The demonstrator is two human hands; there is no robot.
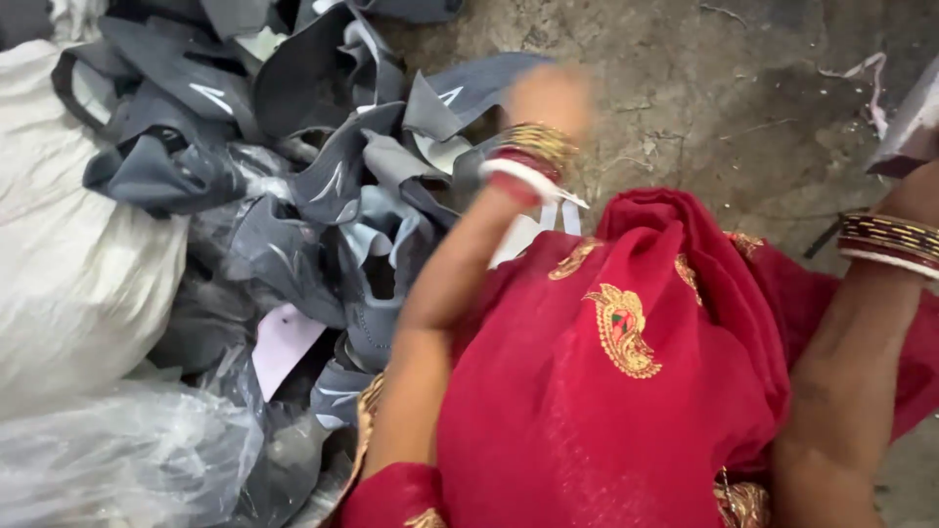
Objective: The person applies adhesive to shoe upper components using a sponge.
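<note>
A heap of grey shoe-upper pieces [323,186] with pale linings lies on the floor at the upper left. My left hand [550,94] is blurred and reaches over the right edge of the heap, next to a grey piece [468,90]. Its fingers look curled, but I cannot tell whether they hold anything. Gold, red and white bangles [528,161] circle that wrist. My right hand [921,191] shows only partly at the right edge, with striped bangles [888,240] on the wrist. It grips a grey piece [912,122] lifted off the floor.
A red cloth with gold embroidery [626,372] covers my lap in the lower middle. A white sack [68,264] lies at the left, with clear plastic sheeting [117,460] below it. Rough concrete floor [704,88] with a few scraps fills the upper right.
</note>
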